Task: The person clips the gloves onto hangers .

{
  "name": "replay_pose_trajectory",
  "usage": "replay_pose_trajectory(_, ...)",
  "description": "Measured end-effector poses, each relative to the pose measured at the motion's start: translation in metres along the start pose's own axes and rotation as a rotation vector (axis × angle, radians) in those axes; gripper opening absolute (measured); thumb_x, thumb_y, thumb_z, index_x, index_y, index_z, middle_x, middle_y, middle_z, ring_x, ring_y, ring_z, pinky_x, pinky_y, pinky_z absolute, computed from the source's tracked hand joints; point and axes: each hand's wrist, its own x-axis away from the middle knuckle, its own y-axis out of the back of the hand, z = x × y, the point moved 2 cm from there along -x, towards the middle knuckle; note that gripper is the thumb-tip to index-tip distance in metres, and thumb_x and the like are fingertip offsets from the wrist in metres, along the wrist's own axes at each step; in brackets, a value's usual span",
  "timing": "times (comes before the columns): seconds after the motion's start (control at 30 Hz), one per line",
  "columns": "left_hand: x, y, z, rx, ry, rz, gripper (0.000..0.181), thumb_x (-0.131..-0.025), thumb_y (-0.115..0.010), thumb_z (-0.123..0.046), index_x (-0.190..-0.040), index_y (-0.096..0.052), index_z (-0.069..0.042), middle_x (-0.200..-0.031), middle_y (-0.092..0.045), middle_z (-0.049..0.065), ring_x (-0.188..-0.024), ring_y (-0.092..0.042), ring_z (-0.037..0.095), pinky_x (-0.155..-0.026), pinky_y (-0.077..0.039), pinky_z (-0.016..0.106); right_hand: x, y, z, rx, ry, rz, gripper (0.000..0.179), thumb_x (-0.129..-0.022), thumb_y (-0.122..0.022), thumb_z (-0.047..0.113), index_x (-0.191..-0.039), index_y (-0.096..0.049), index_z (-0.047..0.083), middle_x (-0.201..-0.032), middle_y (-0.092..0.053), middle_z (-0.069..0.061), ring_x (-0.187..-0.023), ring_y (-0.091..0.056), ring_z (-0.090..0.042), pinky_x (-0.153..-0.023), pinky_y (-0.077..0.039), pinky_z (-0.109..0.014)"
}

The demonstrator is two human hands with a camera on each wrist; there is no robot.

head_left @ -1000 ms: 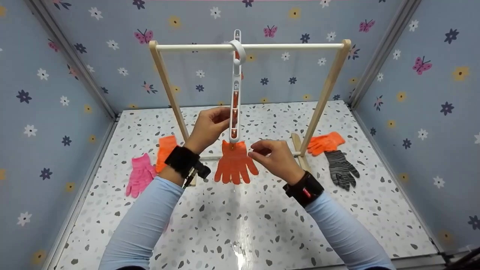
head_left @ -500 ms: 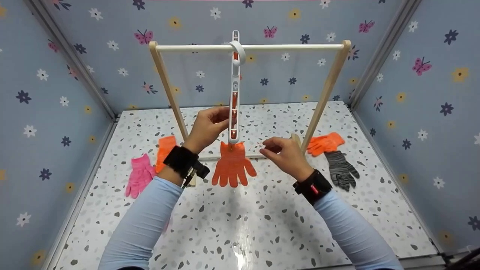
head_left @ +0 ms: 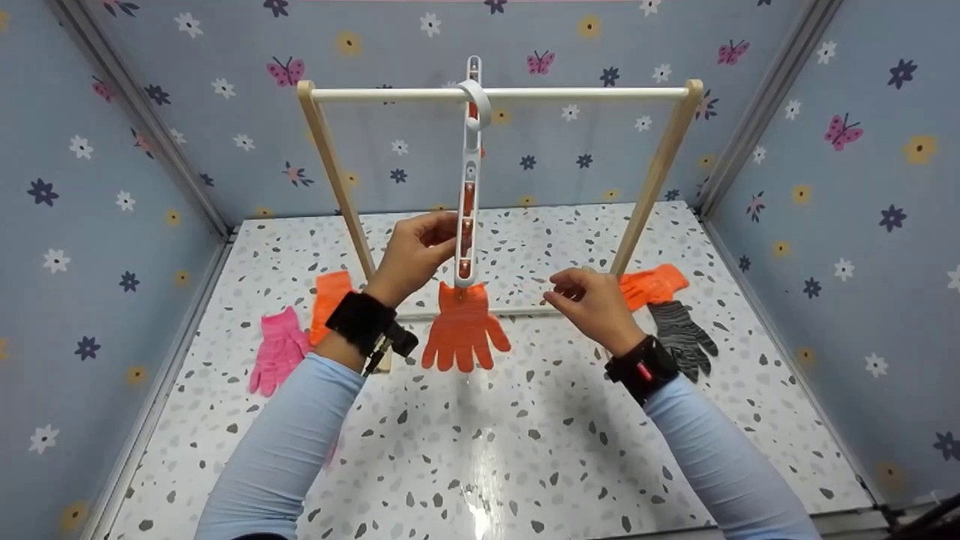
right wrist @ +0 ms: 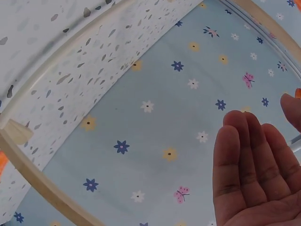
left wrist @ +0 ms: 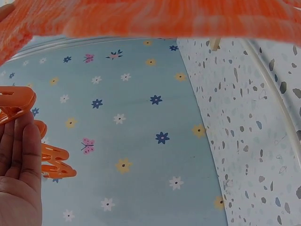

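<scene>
A white hanger (head_left: 470,154) with a row of orange clips (left wrist: 16,98) hooks over the rack's bar and points toward me. From its near end an orange knit glove (head_left: 465,334) hangs with fingers down; its cuff fills the top of the left wrist view. My left hand (head_left: 414,253) holds the hanger at its left side, fingers against a clip, the exact contact partly hidden. Away to the right of the glove, my right hand (head_left: 596,300) is raised with fingers loosely bent and nothing between them.
The wooden rack has a white bar (head_left: 585,94) and slanted posts. On the speckled floor lie a pink glove (head_left: 280,352) and an orange one (head_left: 330,296) at left, and an orange glove (head_left: 656,283) and a grey striped one (head_left: 682,337) at right. Flowered walls enclose the space.
My right hand has drawn away from the hanging glove, to the right and slightly up. The glove has shifted slightly left; my left hand stays nearly in place.
</scene>
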Motion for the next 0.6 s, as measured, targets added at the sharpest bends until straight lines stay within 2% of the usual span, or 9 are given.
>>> replay_pose_trajectory(0.07,-0.001,0.0,0.001,-0.003,-0.001,0.001,0.023,-0.099,-0.072,0.005,-0.122,-0.076,0.007,-0.107,-0.075,0.03,-0.092,-0.072,0.018,-0.086,-0.057,0.02,0.0,0.002,-0.003,0.0,-0.015,-0.005,0.023,-0.094,-0.084,0.005,-0.113,-0.079,-0.006,-0.097,-0.082,-0.02,-0.082,-0.078,-0.032,-0.074,-0.06,-0.024)
replay_pose_trajectory(0.13,-0.001,0.0,0.001,-0.007,0.002,0.003,0.023,-0.1,-0.072,0.003,-0.122,-0.077,0.007,-0.105,-0.076,0.025,-0.09,-0.07,0.011,-0.085,-0.057,0.02,0.0,0.004,-0.006,0.009,-0.026,-0.009,0.022,-0.094,-0.083,0.006,-0.112,-0.079,-0.006,-0.097,-0.082,-0.02,-0.083,-0.078,-0.032,-0.074,-0.06,-0.025)
replay_pose_trajectory(0.3,-0.001,0.0,0.001,-0.003,0.018,0.008,0.025,-0.101,-0.073,0.001,-0.124,-0.076,0.006,-0.1,-0.078,0.009,-0.088,-0.07,0.007,-0.085,-0.057,0.02,0.0,0.009,-0.014,0.038,-0.046,-0.015,0.023,-0.094,-0.083,0.006,-0.113,-0.079,-0.006,-0.097,-0.081,-0.02,-0.084,-0.077,-0.032,-0.075,-0.061,-0.028)
replay_pose_trajectory(0.6,-0.001,0.0,0.001,-0.012,0.013,0.012,0.024,-0.101,-0.073,0.0,-0.124,-0.076,0.006,-0.103,-0.079,0.014,-0.089,-0.07,0.009,-0.085,-0.057,0.02,0.002,0.021,-0.031,0.066,-0.099,-0.022,0.025,-0.095,-0.083,0.006,-0.115,-0.078,-0.007,-0.1,-0.081,-0.022,-0.088,-0.077,-0.035,-0.078,-0.061,-0.031)
